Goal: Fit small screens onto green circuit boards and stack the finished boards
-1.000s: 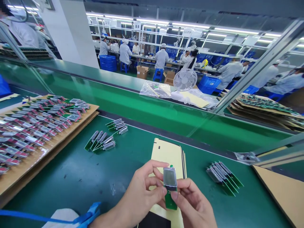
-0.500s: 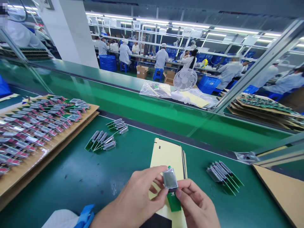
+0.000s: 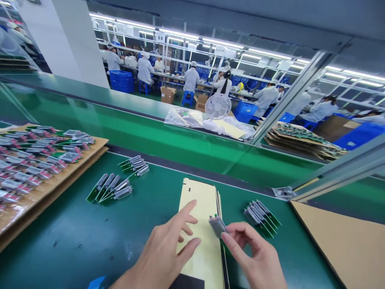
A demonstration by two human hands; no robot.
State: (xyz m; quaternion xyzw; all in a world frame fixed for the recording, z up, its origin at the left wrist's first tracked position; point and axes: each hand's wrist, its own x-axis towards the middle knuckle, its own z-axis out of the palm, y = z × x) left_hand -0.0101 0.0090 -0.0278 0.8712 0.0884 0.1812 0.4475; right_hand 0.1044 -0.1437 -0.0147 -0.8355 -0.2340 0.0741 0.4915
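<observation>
Between the thumb and fingers of my right hand is a small circuit board with a display module, tilted, its screen part uppermost. Most of its green board is hidden from view. My left hand is open, fingers apart, just left of the module and not touching it. Beneath both hands lies a stack of pale yellow sheets with a black patch at the near end. To the right, several similar boards lean together in a row. Two more groups of boards rest on the left.
A cardboard tray full of display boards fills the left side. A brown board lies at the right. Beyond the green barrier are a white fan, plastic-wrapped sheets and people in white coats at benches.
My left hand has let go of the display board and opened, moving left of it. My right hand alone now holds the board, turned to another angle. The whole view has shifted rightward.
</observation>
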